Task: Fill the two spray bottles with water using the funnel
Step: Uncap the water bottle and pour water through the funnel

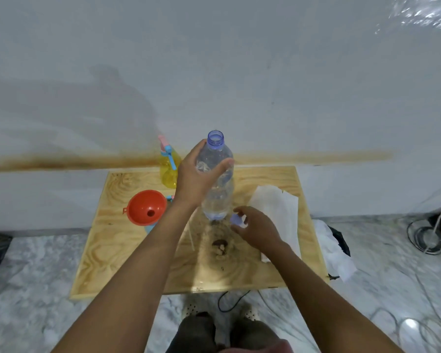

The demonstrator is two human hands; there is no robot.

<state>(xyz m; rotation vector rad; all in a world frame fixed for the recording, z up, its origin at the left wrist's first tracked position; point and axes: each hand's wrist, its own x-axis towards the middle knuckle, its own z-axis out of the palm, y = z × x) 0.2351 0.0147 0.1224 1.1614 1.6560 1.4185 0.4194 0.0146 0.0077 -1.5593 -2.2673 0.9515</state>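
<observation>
The step in hand looks like readying the water for pouring. The left hand (194,174) wraps its fingers and thumb around the upper body of a clear water bottle (218,197), which stands upright near the middle of the wooden table (127,263); whether its base rests on the wood or hangs just above it is hard to say. Its mouth is uncapped. The right hand (255,228), low and just right of the bottle's base, pinches a small blue cap (236,220) in loosely curled fingers. To the left, the orange funnel (147,210) sits with its spout down in what appears to be a blue spray bottle (149,228), mostly hidden beneath it. The yellow spray bottle (169,171) stands at the far edge with its pink-and-blue trigger head on, just behind the left hand. A white paper towel (278,207) lies on the right of the table. Next, the cap probably needs setting down, then the water bottle carried left and tipped slowly over the funnel's bowl, keeping the stream centred so the light funnel does not tip.
</observation>
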